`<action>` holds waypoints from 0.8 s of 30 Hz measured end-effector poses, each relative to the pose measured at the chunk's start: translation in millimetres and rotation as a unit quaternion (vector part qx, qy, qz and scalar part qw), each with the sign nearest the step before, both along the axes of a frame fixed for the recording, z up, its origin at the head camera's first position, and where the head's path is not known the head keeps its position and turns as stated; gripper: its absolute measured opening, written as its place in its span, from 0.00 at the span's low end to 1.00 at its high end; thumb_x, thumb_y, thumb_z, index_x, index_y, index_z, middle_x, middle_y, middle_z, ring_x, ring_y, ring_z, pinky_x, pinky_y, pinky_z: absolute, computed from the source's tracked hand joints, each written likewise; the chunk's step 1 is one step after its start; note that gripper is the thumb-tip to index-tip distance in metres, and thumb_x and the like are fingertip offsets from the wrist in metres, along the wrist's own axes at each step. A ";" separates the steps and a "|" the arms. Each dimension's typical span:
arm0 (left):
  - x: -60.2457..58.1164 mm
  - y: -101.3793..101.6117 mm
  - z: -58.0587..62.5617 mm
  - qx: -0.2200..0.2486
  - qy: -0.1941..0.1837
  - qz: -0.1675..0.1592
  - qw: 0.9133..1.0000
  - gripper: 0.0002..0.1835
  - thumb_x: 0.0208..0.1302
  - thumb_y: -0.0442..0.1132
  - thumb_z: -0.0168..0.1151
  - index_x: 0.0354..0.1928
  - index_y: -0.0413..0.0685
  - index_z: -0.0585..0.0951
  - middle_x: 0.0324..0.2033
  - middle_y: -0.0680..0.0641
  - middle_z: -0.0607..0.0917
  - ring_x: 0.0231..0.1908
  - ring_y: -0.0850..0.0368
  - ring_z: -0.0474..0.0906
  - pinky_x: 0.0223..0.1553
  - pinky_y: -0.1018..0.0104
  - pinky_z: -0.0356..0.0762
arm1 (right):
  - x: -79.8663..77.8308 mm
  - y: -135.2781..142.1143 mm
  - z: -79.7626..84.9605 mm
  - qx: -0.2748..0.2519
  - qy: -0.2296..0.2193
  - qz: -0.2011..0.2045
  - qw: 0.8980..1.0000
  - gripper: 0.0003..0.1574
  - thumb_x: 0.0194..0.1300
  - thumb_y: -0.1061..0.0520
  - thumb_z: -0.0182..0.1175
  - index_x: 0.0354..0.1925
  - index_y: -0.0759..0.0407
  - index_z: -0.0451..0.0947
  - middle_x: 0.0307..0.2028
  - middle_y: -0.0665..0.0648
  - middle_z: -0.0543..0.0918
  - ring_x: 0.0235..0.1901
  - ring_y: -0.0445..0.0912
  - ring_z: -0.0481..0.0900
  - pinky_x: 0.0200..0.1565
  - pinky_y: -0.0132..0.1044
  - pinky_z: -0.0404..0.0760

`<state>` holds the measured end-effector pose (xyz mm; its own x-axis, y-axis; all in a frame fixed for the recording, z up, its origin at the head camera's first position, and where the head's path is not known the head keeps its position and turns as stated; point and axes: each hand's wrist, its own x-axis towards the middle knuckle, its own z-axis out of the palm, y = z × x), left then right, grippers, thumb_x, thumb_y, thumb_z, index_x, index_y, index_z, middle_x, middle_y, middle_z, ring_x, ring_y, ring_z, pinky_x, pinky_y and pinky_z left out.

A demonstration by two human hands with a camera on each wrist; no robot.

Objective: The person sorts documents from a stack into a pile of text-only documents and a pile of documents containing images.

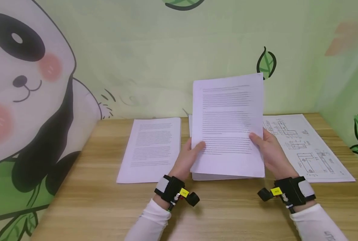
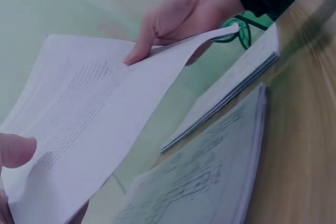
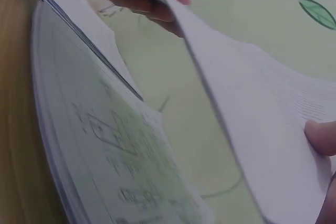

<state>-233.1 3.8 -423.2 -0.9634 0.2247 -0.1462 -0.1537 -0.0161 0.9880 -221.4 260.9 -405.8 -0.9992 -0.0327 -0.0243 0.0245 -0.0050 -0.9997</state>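
Note:
A thin stack of printed paper (image 1: 227, 124) is held up off the table between both hands, its text facing me. My left hand (image 1: 187, 160) grips its lower left edge, with the thumb on the front sheet and the fingers behind. On the right edge, my right hand (image 1: 273, 152) pinches it the same way, thumb (image 2: 139, 45) in front. The wrist views show the paper bowed. Beneath it lies a stack with line drawings (image 2: 194, 182), mostly hidden in the head view.
A stack of text pages (image 1: 153, 150) lies on the wooden table (image 1: 100, 201) at the left. At the right lies another stack of drawings (image 1: 308, 150). A wall covering with a panda (image 1: 55, 30) and leaves rises behind the table.

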 end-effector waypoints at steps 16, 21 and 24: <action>-6.8 -79.5 9.9 -0.089 0.050 0.047 0.994 0.17 0.66 0.42 0.54 0.56 0.54 0.74 0.45 0.44 0.84 0.41 0.54 0.80 0.39 0.64 0.76 | -4.3 -78.7 2.4 0.037 0.032 0.014 0.999 0.30 0.72 0.50 0.44 0.70 0.47 0.55 0.63 0.56 0.69 0.54 0.46 0.74 0.47 0.28 0.77; -12.1 -107.2 13.6 -0.155 0.056 0.092 0.982 0.19 0.64 0.42 0.56 0.56 0.52 0.74 0.44 0.45 0.84 0.39 0.52 0.80 0.41 0.62 0.76 | -10.4 -104.4 1.7 0.022 0.025 0.058 0.998 0.30 0.73 0.58 0.42 0.70 0.47 0.52 0.67 0.54 0.65 0.61 0.48 0.69 0.60 0.43 0.69; -12.7 -124.8 16.4 -0.190 0.051 0.104 0.975 0.21 0.63 0.44 0.55 0.59 0.51 0.73 0.47 0.44 0.83 0.43 0.49 0.79 0.47 0.55 0.75 | -15.0 -120.9 0.5 0.023 0.006 0.052 0.998 0.29 0.72 0.58 0.44 0.69 0.46 0.56 0.64 0.54 0.71 0.58 0.47 0.73 0.56 0.42 0.73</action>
<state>-245.8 -121.0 -406.8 -0.9962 -0.0280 -0.0820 -0.0866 0.3341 0.9386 -236.4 140.0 -405.2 -0.9906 -0.1358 -0.0154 0.0096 0.0430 -0.9990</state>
